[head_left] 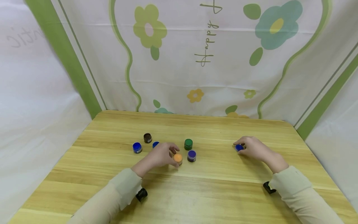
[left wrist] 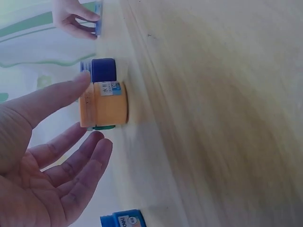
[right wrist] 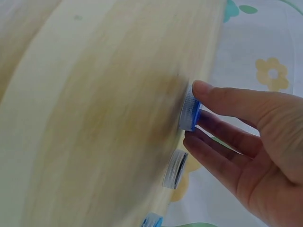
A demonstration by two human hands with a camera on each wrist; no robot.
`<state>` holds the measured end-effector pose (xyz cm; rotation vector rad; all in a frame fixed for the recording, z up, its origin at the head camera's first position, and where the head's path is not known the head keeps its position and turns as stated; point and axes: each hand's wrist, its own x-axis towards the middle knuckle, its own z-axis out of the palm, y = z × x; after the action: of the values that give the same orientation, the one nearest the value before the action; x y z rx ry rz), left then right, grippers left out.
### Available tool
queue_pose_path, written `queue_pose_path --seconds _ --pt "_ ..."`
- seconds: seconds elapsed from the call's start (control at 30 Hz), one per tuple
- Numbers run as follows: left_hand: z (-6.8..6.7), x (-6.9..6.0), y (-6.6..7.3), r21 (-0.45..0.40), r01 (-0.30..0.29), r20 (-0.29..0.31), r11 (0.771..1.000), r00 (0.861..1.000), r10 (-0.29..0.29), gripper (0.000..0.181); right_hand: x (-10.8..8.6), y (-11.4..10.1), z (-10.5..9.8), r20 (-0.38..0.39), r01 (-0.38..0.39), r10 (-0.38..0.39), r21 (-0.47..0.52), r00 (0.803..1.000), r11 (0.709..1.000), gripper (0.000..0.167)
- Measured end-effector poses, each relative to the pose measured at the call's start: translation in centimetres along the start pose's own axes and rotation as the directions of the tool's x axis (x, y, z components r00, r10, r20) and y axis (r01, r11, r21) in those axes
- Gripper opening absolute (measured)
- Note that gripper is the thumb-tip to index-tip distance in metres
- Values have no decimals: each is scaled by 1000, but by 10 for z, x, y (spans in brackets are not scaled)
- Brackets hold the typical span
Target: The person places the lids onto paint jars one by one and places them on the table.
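"Gripping the orange jar (head_left: 177, 159) at lower centre: how?"

"The left hand (head_left: 160, 155) is spread around it; closing evenly should avoid nudging the purple jar (head_left: 191, 156) just beside."

"And the right hand (head_left: 254, 150)?"

"Pinching the blue lid (head_left: 239, 147), right of centre; level handling should suit. Open tabletop (head_left: 213, 155) separates lid and purple jar, the far edge (head_left: 195, 116) well beyond."

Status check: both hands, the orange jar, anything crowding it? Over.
Left hand around orange jar, no firm grip showing. Right hand pinches blue lid. Orange jar upright on table. Purple jar close beside it, possibly crowding.
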<state>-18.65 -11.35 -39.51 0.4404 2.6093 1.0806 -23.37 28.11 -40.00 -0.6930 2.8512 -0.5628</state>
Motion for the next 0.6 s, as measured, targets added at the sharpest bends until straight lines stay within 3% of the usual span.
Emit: queue_pose_path --seconds 0.17,0.33,0.5,0.6 --pt "-2 -4 -2 2 12 -27 1000 1000 -12 57 0 -1 0 2 17 -17 -3 1000 1000 31" --pt "-6 -12 -2 -32 40 -94 999 995 -43 65 0 -1 0 11 29 -29 0 1000 1000 29" --pt "-14 -23 -4 -92 10 -162 996 986 -25 58 0 0 -1 16 24 -24 2 1000 1000 29" --pt "-19 -29 -8 -76 -30 -199 997 980 14 50 1 0 -1 14 20 -20 -2 1000 1000 30"
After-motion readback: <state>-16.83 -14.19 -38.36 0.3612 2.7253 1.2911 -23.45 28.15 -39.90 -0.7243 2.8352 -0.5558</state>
